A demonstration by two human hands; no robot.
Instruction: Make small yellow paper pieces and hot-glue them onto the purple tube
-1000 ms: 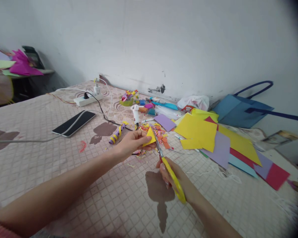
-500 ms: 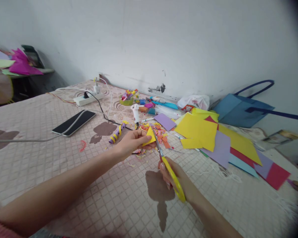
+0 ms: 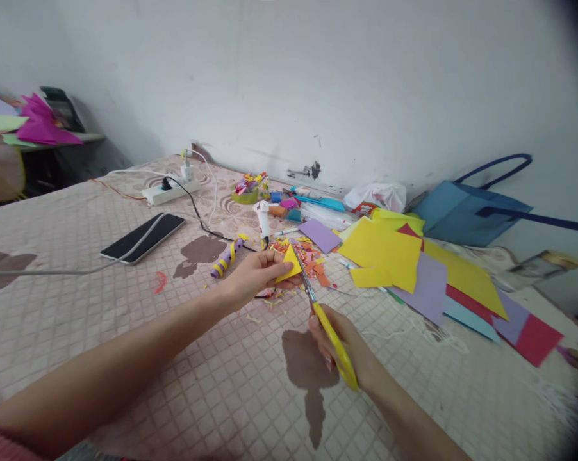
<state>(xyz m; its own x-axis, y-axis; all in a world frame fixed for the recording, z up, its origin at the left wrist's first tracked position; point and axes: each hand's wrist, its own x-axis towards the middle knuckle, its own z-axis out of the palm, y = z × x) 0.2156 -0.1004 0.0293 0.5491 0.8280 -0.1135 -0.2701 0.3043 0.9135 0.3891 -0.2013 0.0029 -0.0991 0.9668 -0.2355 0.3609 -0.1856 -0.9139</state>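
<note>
My left hand [image 3: 253, 276] pinches a small yellow paper piece [image 3: 290, 264] above a bed covered with a pink patterned sheet [image 3: 140, 358]. My right hand [image 3: 343, 349] grips yellow-handled scissors [image 3: 326, 330], and their blades meet the right edge of the yellow piece. Small coloured paper scraps [image 3: 305, 256] lie scattered just beyond both hands.
A pile of yellow, purple, red and blue paper sheets [image 3: 414, 269] spreads to the right. A glue gun [image 3: 263, 221], a phone [image 3: 143, 238], a power strip [image 3: 170, 191] with cables, and a purple-yellow rolled piece [image 3: 226, 258] lie to the left. A blue bag [image 3: 466, 214] leans on the wall.
Almost nothing differs; my right hand and the scissors have shifted very slightly upward at the paper's edge.
</note>
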